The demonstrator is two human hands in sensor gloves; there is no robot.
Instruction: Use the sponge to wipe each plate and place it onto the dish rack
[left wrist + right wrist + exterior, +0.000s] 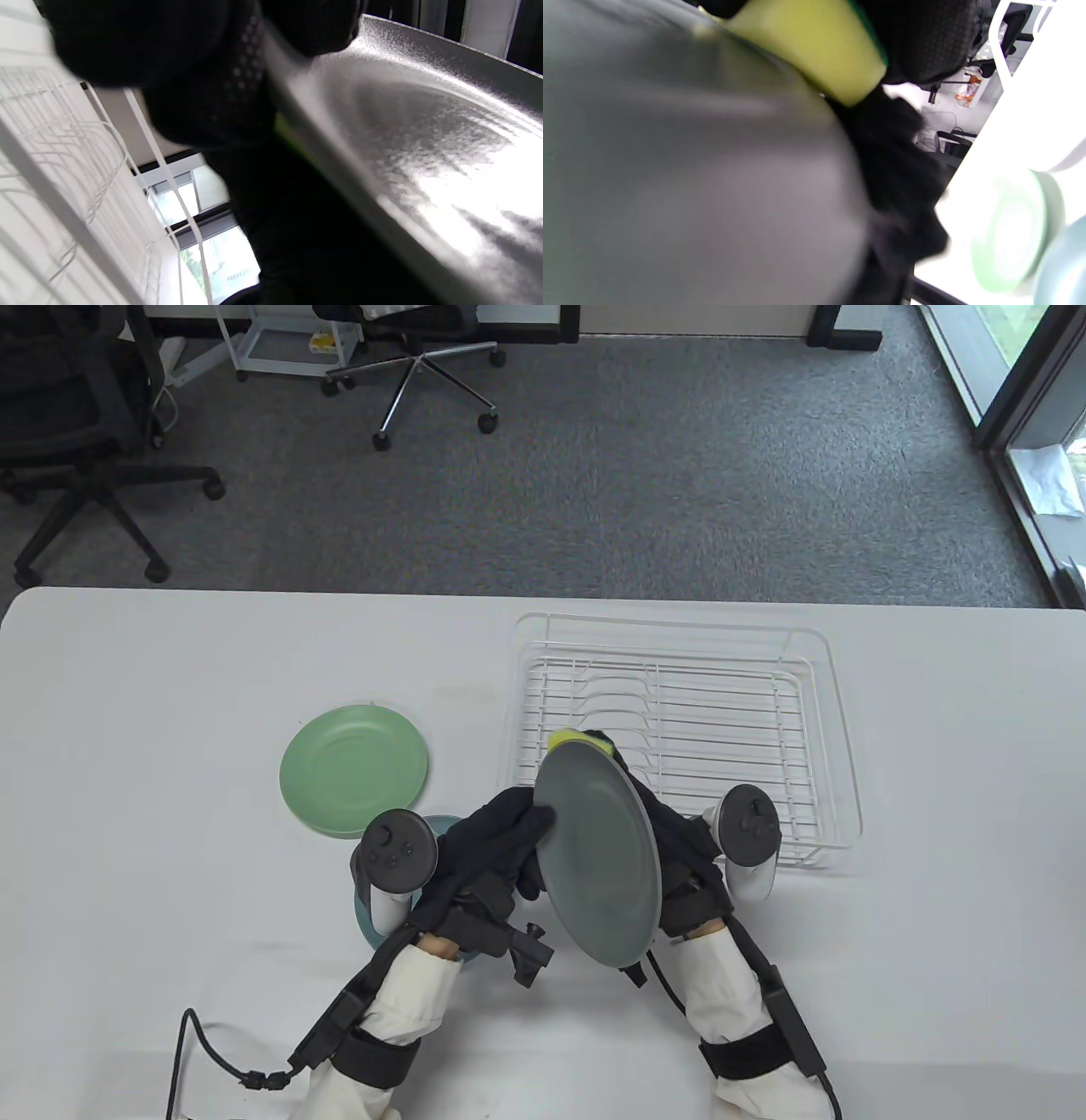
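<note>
The left hand grips the grey plate by its nine o'clock rim; the right hand presses a yellow sponge against its back at twelve o'clock. The plate stands tilted on edge, just before the wire dish rack, which holds no plates.

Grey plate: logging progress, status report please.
Left hand grips round grey plate, tilted up. Right hand presses yellow sponge behind it. White wire dish rack empty, unobstructed.

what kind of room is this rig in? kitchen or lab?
Probably an office or lab space, not a kitchen: grey carpet, wheeled office chairs and a glass door lie beyond the white table. The wire dish rack simply sits on that table, with no sink in view.
</note>
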